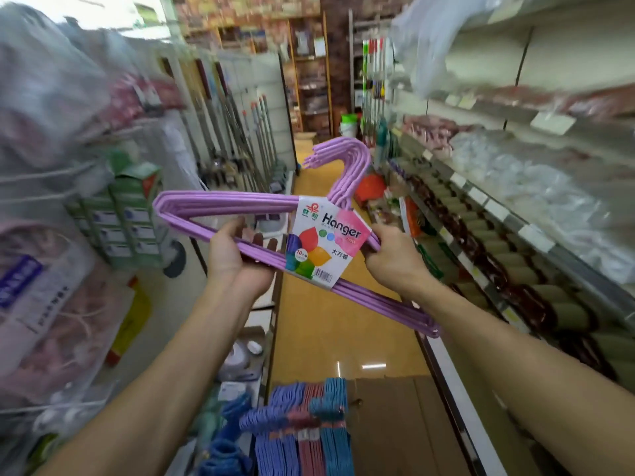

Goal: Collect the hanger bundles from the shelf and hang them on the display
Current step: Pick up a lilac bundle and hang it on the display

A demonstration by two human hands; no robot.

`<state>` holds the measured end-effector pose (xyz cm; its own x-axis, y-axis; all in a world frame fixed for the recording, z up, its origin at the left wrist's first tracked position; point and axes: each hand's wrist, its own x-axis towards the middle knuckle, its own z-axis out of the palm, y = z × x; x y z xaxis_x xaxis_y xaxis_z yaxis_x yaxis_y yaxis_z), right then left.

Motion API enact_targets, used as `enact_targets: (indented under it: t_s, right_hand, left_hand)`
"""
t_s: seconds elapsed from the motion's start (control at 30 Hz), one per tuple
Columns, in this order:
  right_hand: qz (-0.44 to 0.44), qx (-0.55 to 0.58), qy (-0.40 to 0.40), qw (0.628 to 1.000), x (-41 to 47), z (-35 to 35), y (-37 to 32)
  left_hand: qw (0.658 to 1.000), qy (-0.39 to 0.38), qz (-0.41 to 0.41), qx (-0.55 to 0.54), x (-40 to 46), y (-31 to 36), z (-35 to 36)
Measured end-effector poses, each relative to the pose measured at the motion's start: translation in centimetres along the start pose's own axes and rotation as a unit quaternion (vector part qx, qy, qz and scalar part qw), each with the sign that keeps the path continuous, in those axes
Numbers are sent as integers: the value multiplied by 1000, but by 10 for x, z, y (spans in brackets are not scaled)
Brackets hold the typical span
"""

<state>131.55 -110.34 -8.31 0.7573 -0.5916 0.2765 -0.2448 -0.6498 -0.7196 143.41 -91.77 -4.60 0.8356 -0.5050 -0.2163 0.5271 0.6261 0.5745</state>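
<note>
I hold a purple hanger bundle (220, 201) with a white "Hanger" label in front of me at chest height, tilted down to the right, hooks pointing up. My left hand (233, 255) grips the bundle's lower bar from below, left of the label. My right hand (391, 259) grips the shoulder of the bundle just right of the label. More hanger bundles (305, 424) in blue, pink and teal hang packed together low in the middle of the view.
A shop aisle with a yellow floor (326, 331) runs ahead. Shelves (515, 214) of packaged goods line the right side. Bagged goods and green boxes (134, 214) crowd the left. A brown cardboard box (405, 424) lies below, beside the hanging bundles.
</note>
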Motion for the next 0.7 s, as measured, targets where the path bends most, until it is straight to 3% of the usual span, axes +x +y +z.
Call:
enact_targets:
  t_s: [0.43, 0.5, 0.7]
  right_hand:
    - [-166, 36, -37, 985, -2, -19, -108]
    - [-203, 53, -56, 976, -1, -18, -120]
    - [-277, 95, -102, 951, -11, -17, -154]
  left_hand:
    - [985, 53, 160, -45, -98, 76, 12]
    - [977, 49, 195, -68, -114, 80, 15]
    - [940, 131, 297, -102, -178, 75, 31]
